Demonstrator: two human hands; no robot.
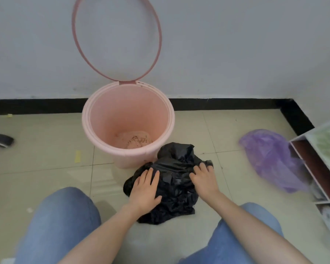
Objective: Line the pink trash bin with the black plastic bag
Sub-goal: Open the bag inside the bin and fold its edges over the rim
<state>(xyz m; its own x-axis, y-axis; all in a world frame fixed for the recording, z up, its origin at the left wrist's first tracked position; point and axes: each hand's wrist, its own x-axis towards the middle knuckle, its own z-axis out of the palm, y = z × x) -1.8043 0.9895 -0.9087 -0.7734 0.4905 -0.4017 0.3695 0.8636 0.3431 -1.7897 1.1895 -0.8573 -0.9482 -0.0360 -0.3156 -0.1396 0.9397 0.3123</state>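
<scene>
On the floor, left hand (pixel 145 188) and right hand (pixel 204 178) spread flat, partly covering black bag (pixel 176 189).

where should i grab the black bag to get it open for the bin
Grab the black bag at its far edge by the right hand, coming from above. It lies crumpled flat on the floor, so a pinch grip on a raised fold there probably lifts one layer. The mouth itself cannot be made out in the creases.

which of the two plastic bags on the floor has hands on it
The black plastic bag, crumpled in front of the pink trash bin. The purple plastic bag lies untouched off to the right.
</scene>
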